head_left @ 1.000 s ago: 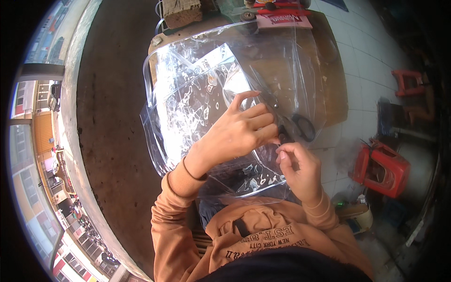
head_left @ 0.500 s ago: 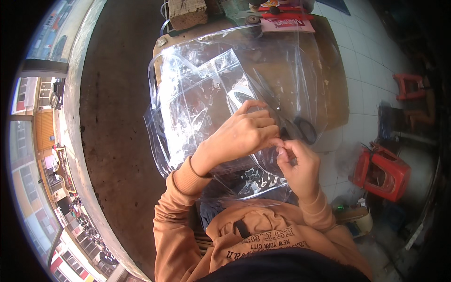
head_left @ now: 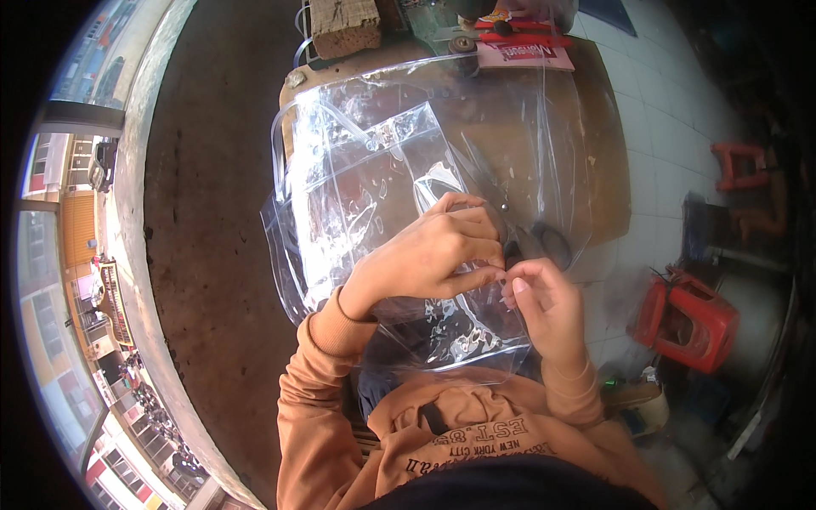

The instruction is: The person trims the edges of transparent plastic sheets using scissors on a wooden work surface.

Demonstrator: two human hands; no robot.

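Observation:
Clear plastic sheeting [head_left: 357, 204], creased and shiny, covers the board in front of me and hangs toward my lap. My left hand [head_left: 442, 255] is over its right part, fingers curled and thumb stretched toward the right fingertips. Beside it my right hand [head_left: 548, 302] is closed in a pinch, thumb against forefinger. The fingertips of both hands meet or nearly meet; whatever small thing lies between them is hidden. Just beyond the hands lie scissors [head_left: 503, 206] with dark handles, blades pointing away to the far left, partly behind my left fingers.
A worn brown board [head_left: 599, 161] lies under the plastic. At its far edge are a rough block [head_left: 344, 27], a round dark knob [head_left: 462, 45] and a pink-and-red packet [head_left: 527, 56]. Red plastic stools [head_left: 693, 323] stand on the tiled floor at right.
My left thumb has straightened toward the right hand. The right hand has shifted slightly down and right, its thumb raised nearer the forefinger. The scissors lie as before.

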